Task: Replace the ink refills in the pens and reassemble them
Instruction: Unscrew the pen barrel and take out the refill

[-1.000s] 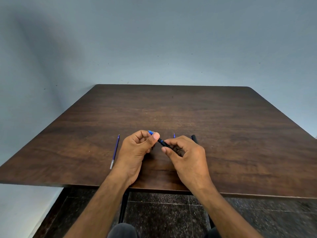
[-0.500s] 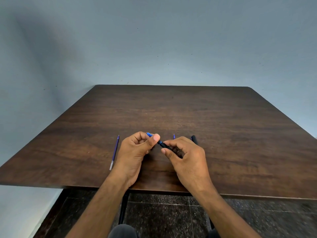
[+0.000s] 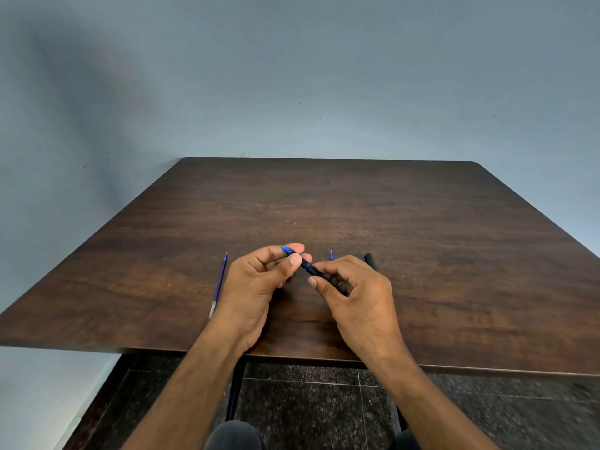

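I hold a black pen [image 3: 307,266] with a blue tip section just above the dark wooden table [image 3: 422,241]. My left hand [image 3: 256,287] pinches the blue tip end between thumb and fingers. My right hand [image 3: 354,293] grips the black barrel; most of the barrel is hidden inside the fist. A loose blue ink refill [image 3: 219,284] lies on the table left of my left hand. Behind my right hand, the point of a second blue refill [image 3: 331,255] and the end of another black pen [image 3: 369,259] stick out.
The table's near edge [image 3: 292,354] runs just under my wrists, with dark speckled floor tiles [image 3: 308,404] below. A pale blue wall [image 3: 292,76] stands behind the table's far edge.
My left-hand fingers have loosened and spread a little around the blue tip, and more of the pen shows between the two hands. The items on the table have not moved.
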`<control>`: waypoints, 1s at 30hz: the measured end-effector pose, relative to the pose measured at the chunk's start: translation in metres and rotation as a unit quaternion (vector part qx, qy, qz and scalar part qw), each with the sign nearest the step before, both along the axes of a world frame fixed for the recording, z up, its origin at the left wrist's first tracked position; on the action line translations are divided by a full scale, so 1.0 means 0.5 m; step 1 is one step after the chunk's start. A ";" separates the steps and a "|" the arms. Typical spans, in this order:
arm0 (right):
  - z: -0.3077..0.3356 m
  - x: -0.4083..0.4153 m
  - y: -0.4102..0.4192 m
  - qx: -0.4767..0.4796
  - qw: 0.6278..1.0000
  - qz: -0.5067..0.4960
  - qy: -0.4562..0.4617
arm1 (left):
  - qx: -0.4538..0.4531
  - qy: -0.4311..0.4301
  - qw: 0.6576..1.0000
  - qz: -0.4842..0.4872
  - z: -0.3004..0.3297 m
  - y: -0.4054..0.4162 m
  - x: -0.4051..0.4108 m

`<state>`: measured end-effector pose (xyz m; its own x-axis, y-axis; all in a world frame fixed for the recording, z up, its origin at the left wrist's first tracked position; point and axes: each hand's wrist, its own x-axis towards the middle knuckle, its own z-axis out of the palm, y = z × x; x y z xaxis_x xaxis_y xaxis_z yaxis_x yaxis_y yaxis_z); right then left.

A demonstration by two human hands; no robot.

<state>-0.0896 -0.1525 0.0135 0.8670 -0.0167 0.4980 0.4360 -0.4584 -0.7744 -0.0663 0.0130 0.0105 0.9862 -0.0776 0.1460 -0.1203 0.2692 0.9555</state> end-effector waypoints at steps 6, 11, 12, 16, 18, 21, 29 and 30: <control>-0.003 -0.001 -0.001 0.011 1.000 0.015 0.002 | -0.010 0.029 0.998 0.055 0.007 -0.009 0.003; -0.007 0.001 -0.001 0.017 1.000 0.006 0.004 | -0.011 0.019 0.998 0.054 0.010 -0.011 0.003; -0.007 0.001 -0.002 0.018 1.000 0.005 0.003 | -0.014 0.023 0.998 0.055 0.010 -0.009 0.003; -0.005 -0.001 0.000 0.035 0.999 0.027 0.009 | -0.026 0.039 0.997 0.053 0.009 -0.004 0.006; -0.005 -0.001 0.001 0.018 1.000 0.022 -0.006 | -0.025 0.036 0.997 0.061 0.008 -0.005 0.006; -0.006 -0.002 0.002 0.015 1.000 0.012 -0.009 | -0.036 0.028 0.996 0.081 0.009 -0.005 0.005; -0.011 -0.002 -0.001 0.010 1.000 0.011 -0.006 | -0.071 0.019 0.981 0.178 0.006 -0.003 0.013; -0.012 -0.001 -0.001 0.010 1.000 0.012 -0.005 | -0.077 0.022 0.979 0.186 0.006 -0.002 0.014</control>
<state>-0.0903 -0.1531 0.0077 0.8620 -0.0066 0.5068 0.4546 -0.4323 -0.7788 -0.0592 0.0122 0.0136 0.9475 0.3082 0.0855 -0.1979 0.3549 0.9137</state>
